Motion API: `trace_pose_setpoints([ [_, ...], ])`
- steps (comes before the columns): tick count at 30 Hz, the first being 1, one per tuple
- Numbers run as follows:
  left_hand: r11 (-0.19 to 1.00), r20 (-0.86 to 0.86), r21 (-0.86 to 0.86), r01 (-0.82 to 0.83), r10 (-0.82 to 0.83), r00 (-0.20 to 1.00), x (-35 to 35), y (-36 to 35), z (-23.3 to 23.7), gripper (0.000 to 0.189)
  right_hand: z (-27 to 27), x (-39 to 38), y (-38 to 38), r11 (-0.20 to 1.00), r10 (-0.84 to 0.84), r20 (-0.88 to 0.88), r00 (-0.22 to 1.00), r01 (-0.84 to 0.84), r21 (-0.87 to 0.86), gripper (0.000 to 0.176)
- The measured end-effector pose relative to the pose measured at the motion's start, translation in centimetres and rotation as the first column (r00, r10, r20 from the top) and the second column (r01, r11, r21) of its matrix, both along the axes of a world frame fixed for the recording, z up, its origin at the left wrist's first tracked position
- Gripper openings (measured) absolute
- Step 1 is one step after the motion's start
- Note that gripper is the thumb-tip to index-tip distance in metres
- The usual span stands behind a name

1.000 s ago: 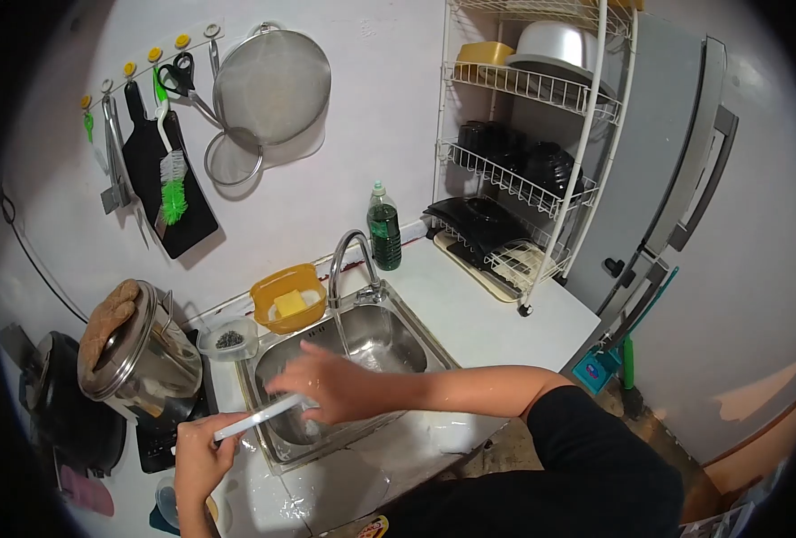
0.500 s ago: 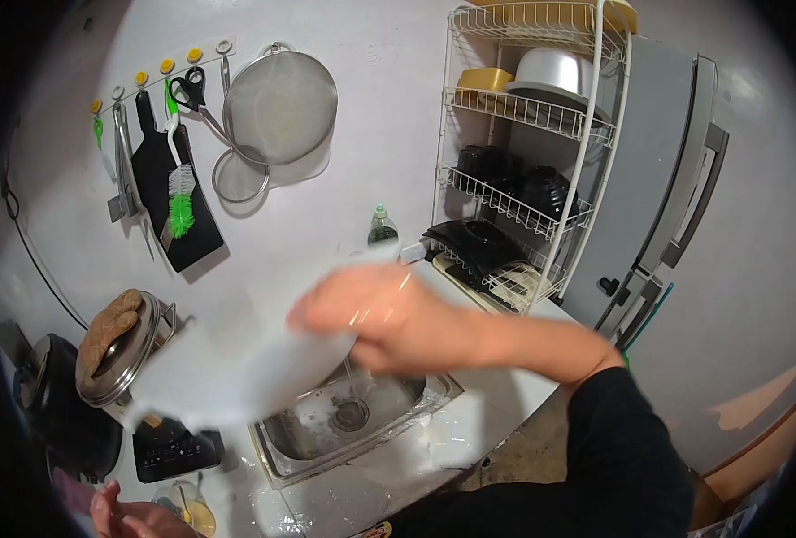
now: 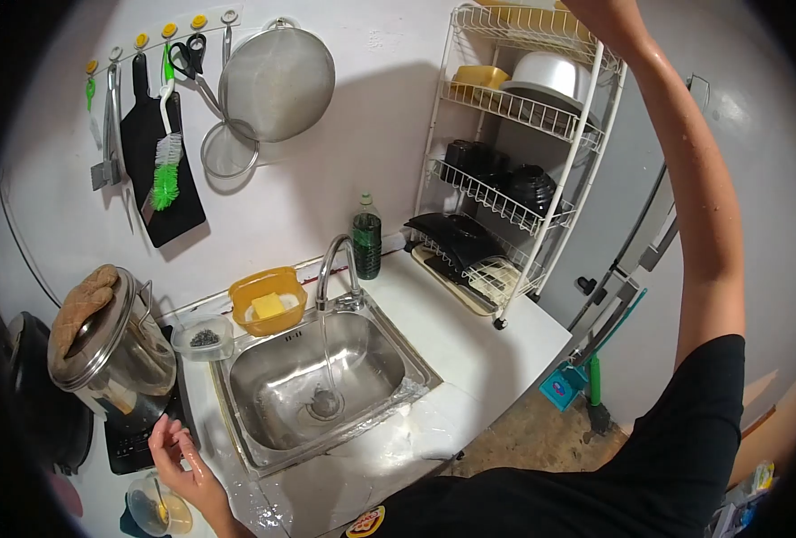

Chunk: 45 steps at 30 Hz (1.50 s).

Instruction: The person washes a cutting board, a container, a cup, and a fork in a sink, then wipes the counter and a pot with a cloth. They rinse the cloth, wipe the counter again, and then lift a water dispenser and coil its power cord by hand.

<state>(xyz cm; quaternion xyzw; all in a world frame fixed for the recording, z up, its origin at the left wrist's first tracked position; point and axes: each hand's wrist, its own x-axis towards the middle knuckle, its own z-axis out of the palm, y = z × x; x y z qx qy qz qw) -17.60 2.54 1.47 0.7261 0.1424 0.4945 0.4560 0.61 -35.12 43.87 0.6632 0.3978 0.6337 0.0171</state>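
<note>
My left hand (image 3: 185,464) is wet and holds nothing, its fingers loosely bent and apart. It hovers near the front of the black cooktop (image 3: 138,441), beside a clear tub (image 3: 169,513) with something yellow in it. My right hand (image 3: 606,20) is raised to the top shelf of the white wire rack (image 3: 586,117); its fingers lie beyond the upper edge, so what they hold is hidden. Water runs from the tap (image 3: 330,260) into the steel sink (image 3: 277,421).
A yellow basin (image 3: 243,314) with a yellow sponge (image 3: 267,306) and a clear container (image 3: 202,351) with a dark scourer stand behind the sink. A green bottle (image 3: 367,244) is beside the tap. A lidded steel pot (image 3: 142,377) sits on the cooktop, a brown mitt (image 3: 82,309) on its lid.
My right hand has moved from above the sink up to the rack's top. The blurred whitish thing it held is out of view. My left hand has risen further into view.
</note>
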Motion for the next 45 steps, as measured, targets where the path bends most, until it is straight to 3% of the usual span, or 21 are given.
trace_pose_setpoints([
  [5,0.997,-0.068,0.068,0.046,-0.042,0.997,1.5,-0.6,-0.8,0.026,-2.0,0.3,-2.4,0.976,-0.123,-0.13,0.984,0.144,0.164,0.025],
  [9,0.988,-0.091,0.132,0.077,-0.065,0.994,2.4,-0.9,-1.5,0.027,-3.7,1.0,-3.1,0.972,-0.04,-0.194,0.98,0.083,0.219,0.028],
  [15,0.989,-0.161,0.063,0.131,-0.12,0.98,2.6,-2.0,-3.1,0.029,-4.2,2.4,-3.4,0.961,0.092,-0.282,0.955,-0.011,0.276,0.026],
  [18,0.987,-0.184,-0.011,0.158,-0.157,0.97,2.4,-2.6,-4.5,0.03,-4.4,2.6,-3.2,0.968,-0.008,-0.269,0.963,0.075,0.24,0.028],
  [21,0.985,-0.222,-0.049,0.165,-0.172,0.96,2.3,-2.8,-5.3,0.031,-4.3,2.4,-2.6,0.956,-0.003,-0.355,0.935,0.108,0.275,0.03],
  [27,0.971,-0.21,-0.125,0.206,-0.229,0.951,3.1,-3.1,-6.1,0.031,-5.1,3.0,-1.7,0.977,-0.078,-0.205,0.976,0.115,0.179,0.033],
  [36,0.961,-0.248,-0.111,0.252,-0.273,0.93,3.6,-3.7,-5.7,0.033,-3.2,4.4,-1.7,0.967,0.017,-0.34,0.94,0.07,0.243,0.036],
  [40,0.963,-0.262,-0.106,0.249,-0.268,0.927,3.9,-3.2,-6.4,0.032,-2.7,3.6,-1.7,0.957,-0.052,-0.308,0.95,0.135,0.256,0.039],
  [41,0.962,-0.259,-0.109,0.25,-0.27,0.927,4.0,-3.2,-6.5,0.032,-2.9,3.3,-1.7,0.962,0.031,-0.323,0.946,0.06,0.268,0.039],
  [44,0.95,-0.259,-0.124,0.288,-0.311,0.915,4.4,-3.4,-6.5,0.031,-2.8,3.1,-2.0,0.954,0.027,-0.284,0.959,0.06,0.295,0.038],
  [45,0.943,-0.262,-0.131,0.307,-0.331,0.906,4.5,-3.6,-6.4,0.03,-2.6,2.8,-2.2,0.98,0.043,-0.266,0.963,0.011,0.198,0.038],
])
